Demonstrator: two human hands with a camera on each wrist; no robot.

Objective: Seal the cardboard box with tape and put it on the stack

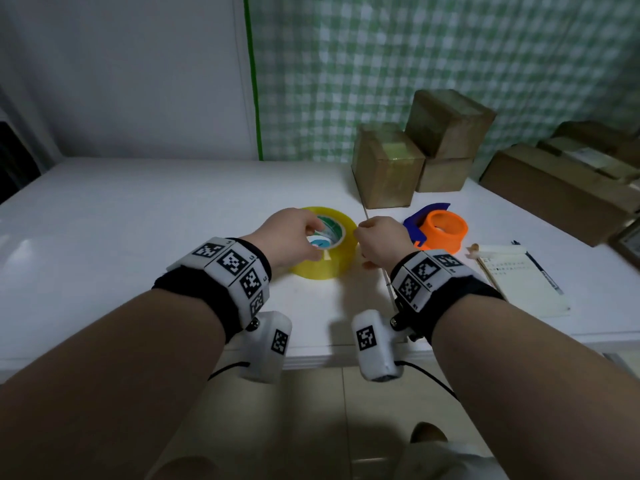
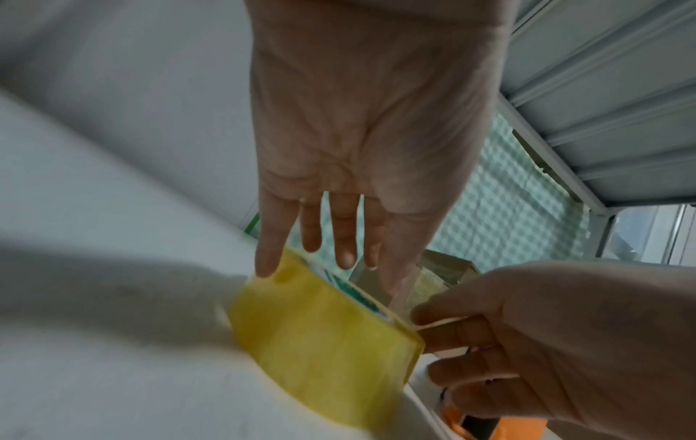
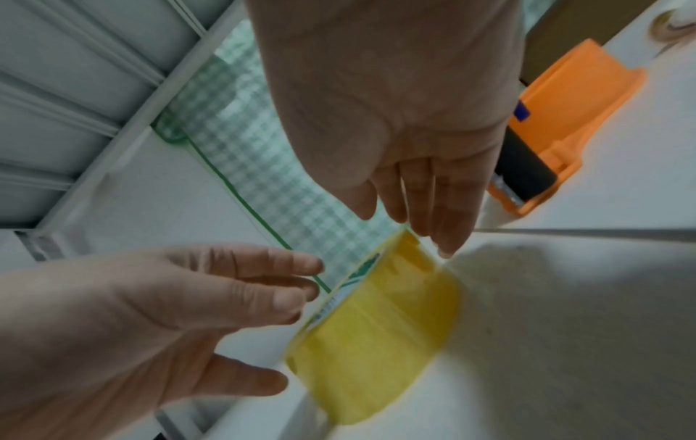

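Observation:
A yellow tape roll [image 1: 341,263] lies flat on the white table [image 1: 138,220]. My left hand [image 1: 301,233] is on top of it, holding it with fingers over the rim and the thumb at its core. My right hand [image 1: 367,233] is at the roll's right edge. In the left wrist view its thumb and forefinger [image 2: 448,333] pinch what looks like the loose tape end against the tape roll [image 2: 320,342]. Taped cardboard boxes [image 1: 388,164] stand stacked at the back right, out of reach of both hands. The roll is blurred in both wrist views.
An orange and blue tape dispenser [image 1: 441,228] sits just right of my right hand. A notepad with a pen [image 1: 523,275] lies further right. Larger cardboard boxes [image 1: 554,192] line the right edge. The table's front edge [image 1: 311,358] runs under my wrists.

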